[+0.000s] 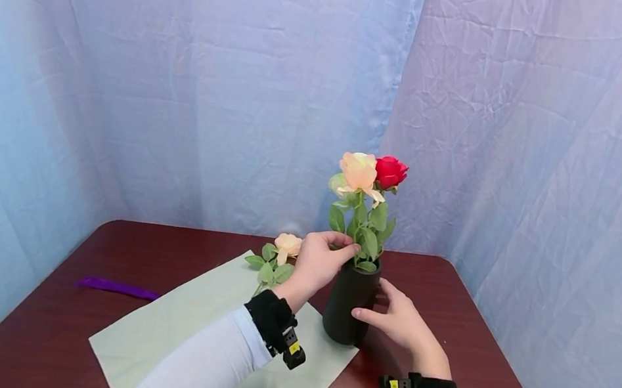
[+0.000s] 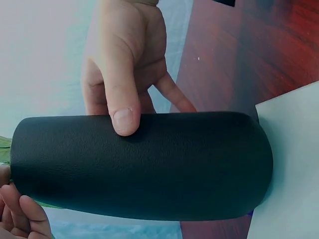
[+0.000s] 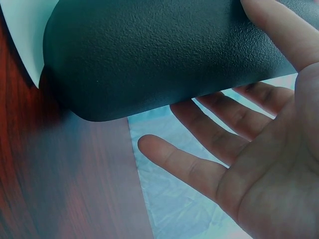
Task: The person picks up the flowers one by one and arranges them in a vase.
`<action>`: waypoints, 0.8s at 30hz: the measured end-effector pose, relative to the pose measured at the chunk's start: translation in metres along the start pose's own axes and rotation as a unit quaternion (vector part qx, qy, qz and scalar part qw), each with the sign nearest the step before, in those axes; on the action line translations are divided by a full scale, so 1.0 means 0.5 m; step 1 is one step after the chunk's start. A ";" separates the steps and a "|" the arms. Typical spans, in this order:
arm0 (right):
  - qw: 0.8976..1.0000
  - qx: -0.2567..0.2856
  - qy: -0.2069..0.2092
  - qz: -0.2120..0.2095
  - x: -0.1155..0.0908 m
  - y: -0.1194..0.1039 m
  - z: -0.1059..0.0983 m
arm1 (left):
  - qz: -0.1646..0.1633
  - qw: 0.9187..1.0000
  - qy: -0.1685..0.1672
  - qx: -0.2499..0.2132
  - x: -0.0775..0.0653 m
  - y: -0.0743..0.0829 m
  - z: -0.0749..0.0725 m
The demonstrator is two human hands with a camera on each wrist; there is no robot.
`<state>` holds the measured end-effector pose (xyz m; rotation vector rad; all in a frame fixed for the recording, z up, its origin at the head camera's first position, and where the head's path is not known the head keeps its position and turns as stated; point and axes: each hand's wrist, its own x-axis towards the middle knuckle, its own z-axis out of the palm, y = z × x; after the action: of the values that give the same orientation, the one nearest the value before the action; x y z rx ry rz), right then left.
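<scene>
A black vase (image 1: 350, 305) stands upright on the table, overlapping the paper's right corner. In it are a peach rose (image 1: 358, 171) and a red rose (image 1: 391, 173), with green leaves above the rim. At the vase mouth my left hand (image 1: 321, 260) pinches the peach rose's stem between thumb and fingers. My right hand (image 1: 403, 320) holds the vase from the right, its thumb (image 2: 124, 119) on the near side and several fingers (image 3: 209, 127) reaching behind. Another peach rose (image 1: 287, 245) lies on the paper beyond my left wrist, its stem partly hidden.
A pale green sheet of paper (image 1: 190, 329) lies slantwise across the dark red-brown table (image 1: 160, 246). To its left is a purple ribbon (image 1: 117, 287). Blue-lilac curtains (image 1: 243, 78) hang behind the table and along both sides.
</scene>
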<state>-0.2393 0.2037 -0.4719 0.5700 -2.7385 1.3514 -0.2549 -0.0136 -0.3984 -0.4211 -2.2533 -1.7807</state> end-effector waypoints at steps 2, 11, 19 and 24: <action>1.000 0.001 -0.001 0.002 0.001 0.000 0.000 | 0.011 1.000 0.002 0.019 0.001 0.001 -0.001; 1.000 0.008 -0.001 0.000 0.002 -0.001 0.003 | 0.020 0.999 -0.010 0.040 0.001 0.005 -0.005; 1.000 0.014 -0.002 0.002 0.003 0.003 0.001 | 0.008 0.999 -0.027 0.040 0.008 -0.002 -0.009; 1.000 0.011 0.000 -0.003 0.002 0.007 0.002 | 0.012 0.998 -0.032 0.046 0.012 -0.010 -0.009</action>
<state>-0.2411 0.2047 -0.4749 0.5791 -2.7226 1.3832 -0.2625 -0.0186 -0.3997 -0.4915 -2.3532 -1.6662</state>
